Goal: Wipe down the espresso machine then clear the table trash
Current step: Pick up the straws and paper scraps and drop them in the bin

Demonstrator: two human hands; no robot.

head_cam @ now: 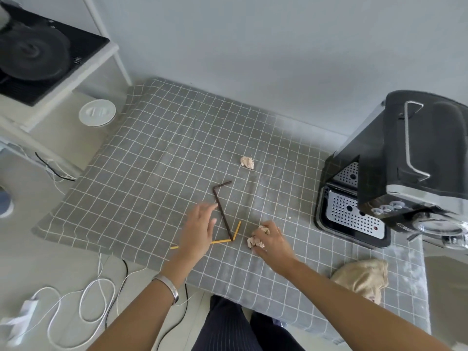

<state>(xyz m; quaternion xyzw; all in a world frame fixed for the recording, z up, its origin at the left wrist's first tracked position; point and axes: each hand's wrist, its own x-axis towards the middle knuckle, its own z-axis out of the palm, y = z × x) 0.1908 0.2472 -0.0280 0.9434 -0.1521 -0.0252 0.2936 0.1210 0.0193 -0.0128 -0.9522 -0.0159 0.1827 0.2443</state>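
Since the beige cloth lies bunched on the near right of the table, touching neither hand, we judge the wiping of the machine done with and the trash clearing now in hand. Our right hand curls over two crumpled paper balls, fingers closing on them; whether it has a firm hold we cannot tell, as the palm hides most of the paper. Our left hand, a metal bangle on its wrist, is spread open, holds nothing, and covers the middle of a bent yellow straw, with fingertips just beside a bent dark brown straw whose lower end meets the yellow one.

Next, we think, the left hand must pinch both thin straws off the grey checked tablecloth, which calls for fingertips rather than a flat palm. Farther out a third paper ball sits alone, well apart from both hands, and will need a reach.

At the right edge the black espresso machine is cut off by the frame, so part of its front goes unseen. No bin is clearly in view; the white round lid on the floor at far left may be one.
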